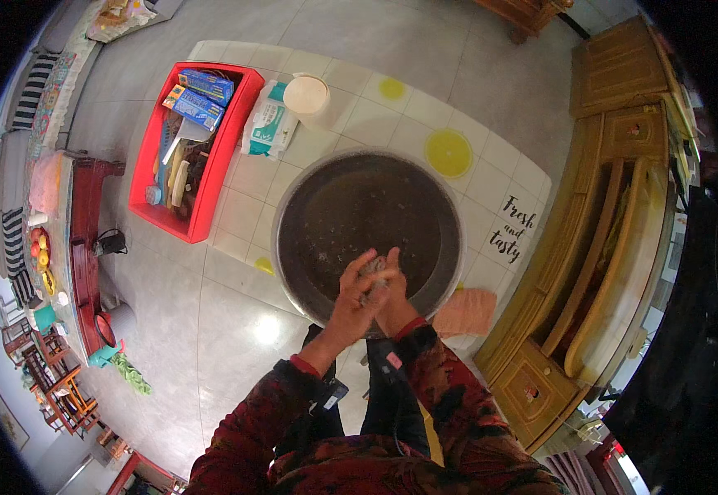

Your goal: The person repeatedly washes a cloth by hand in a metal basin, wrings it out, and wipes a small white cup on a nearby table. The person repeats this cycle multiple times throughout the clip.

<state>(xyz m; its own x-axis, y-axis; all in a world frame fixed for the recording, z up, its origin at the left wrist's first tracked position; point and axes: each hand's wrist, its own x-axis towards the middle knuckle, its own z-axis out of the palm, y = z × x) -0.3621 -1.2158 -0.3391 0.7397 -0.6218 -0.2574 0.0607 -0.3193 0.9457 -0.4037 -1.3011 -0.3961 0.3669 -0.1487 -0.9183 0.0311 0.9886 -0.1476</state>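
Note:
Both my hands are together over the near part of a large round metal basin, which holds dark liquid with small bubbles. Between my left hand (364,284) and my right hand (393,291) is a greyish crumpled thing (373,267), perhaps a scrubber or cloth; the fingers cover much of it. My fingers overlap around it, so its full shape is hidden. The basin (284,272) stands on a table with a tile-patterned cover (371,117). A folded pink-orange cloth (467,311) lies at the basin's near right side.
Left of the basin stands a red box (201,229) with blue cartons (193,108) and utensils. Beside it are a packet of wipes (270,120) and a pale cylindrical container (306,96). A wooden cabinet (532,377) runs along the right.

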